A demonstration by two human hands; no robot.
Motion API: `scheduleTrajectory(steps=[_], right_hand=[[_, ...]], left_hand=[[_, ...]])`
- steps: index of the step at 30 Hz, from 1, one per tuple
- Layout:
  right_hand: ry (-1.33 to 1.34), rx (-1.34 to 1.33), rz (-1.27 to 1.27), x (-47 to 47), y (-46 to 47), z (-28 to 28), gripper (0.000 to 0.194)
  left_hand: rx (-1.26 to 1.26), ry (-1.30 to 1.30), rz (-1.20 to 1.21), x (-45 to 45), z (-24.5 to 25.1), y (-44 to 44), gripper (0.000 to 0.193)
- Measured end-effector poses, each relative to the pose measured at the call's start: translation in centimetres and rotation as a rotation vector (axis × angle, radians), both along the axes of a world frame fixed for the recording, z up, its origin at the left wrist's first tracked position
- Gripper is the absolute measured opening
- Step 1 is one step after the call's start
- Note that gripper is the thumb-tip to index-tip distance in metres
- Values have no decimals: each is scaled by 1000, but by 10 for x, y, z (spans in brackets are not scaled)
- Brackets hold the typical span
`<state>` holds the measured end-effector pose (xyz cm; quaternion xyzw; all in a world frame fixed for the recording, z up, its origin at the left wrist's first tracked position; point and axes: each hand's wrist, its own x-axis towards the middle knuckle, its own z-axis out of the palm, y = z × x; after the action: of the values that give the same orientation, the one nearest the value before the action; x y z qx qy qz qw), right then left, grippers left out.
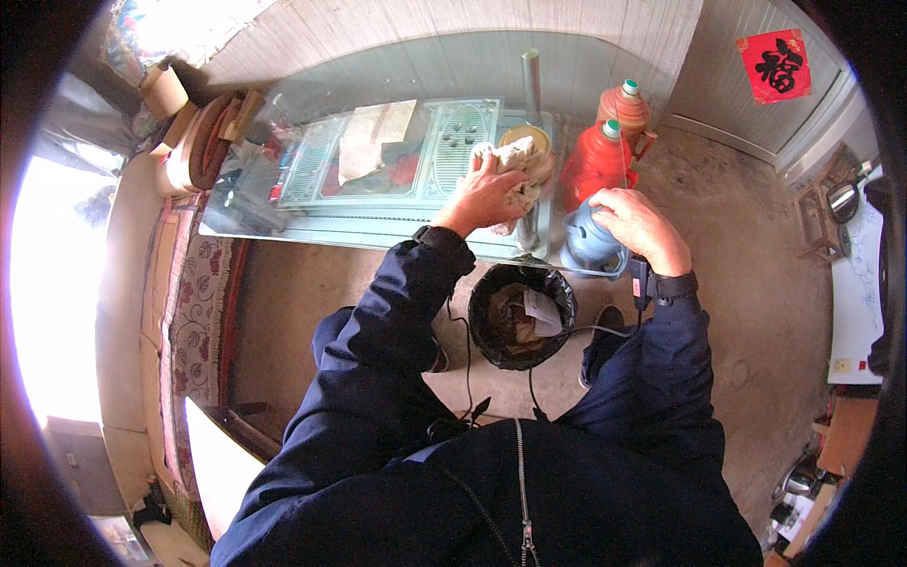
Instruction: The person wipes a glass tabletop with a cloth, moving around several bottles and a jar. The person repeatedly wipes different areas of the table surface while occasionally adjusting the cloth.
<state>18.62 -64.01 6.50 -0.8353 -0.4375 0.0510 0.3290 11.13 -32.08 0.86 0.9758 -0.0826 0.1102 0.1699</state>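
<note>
My left hand (489, 191) presses a crumpled whitish cloth (526, 159) onto a clear glass tabletop (244, 221). Fingers spread over the cloth, near the table's right end. A round gold-coloured disc (524, 135) shows partly behind the cloth, beside a metal table leg (530, 78). My right hand (641, 223) is at the tabletop's right edge, its fingers bent over it. Whether it grips the glass or only rests there is unclear. A blue vacuum flask (592, 241) stands just below that hand, partly hidden by it.
A red flask (599, 159) and an orange flask (623, 110) stand right of the table. Between my feet is a black-lined waste bin (521, 354) holding rubbish. Papers (375, 135) lie at the table's middle. A patterned bed cover (198, 312) edges the left side; cables hang near my legs.
</note>
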Motion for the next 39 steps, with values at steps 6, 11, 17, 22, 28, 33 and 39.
scheduleTrajectory(steps=[6,11,17,22,28,33,39], right_hand=[[-6,-33,24,4,1,-1,22],[-9,-23,15,4,-1,0,22],[-11,-26,-22,1,-6,1,22],[41,-71,-9,2,-9,7,22],[38,-57,-24,-2,-14,7,22],[40,-66,-26,1,-17,4,22],[9,-50,-19,-2,-17,4,24]], left_hand=[[96,-11,-3,30,-9,-8,60],[167,-5,30,43,-11,-11,67],[219,-8,54,36,-19,5,66],[210,-100,100,6,-14,12,55],[178,-98,121,-29,0,6,52],[209,-91,111,-50,6,-2,52],[78,-23,57,-27,10,-5,48]])
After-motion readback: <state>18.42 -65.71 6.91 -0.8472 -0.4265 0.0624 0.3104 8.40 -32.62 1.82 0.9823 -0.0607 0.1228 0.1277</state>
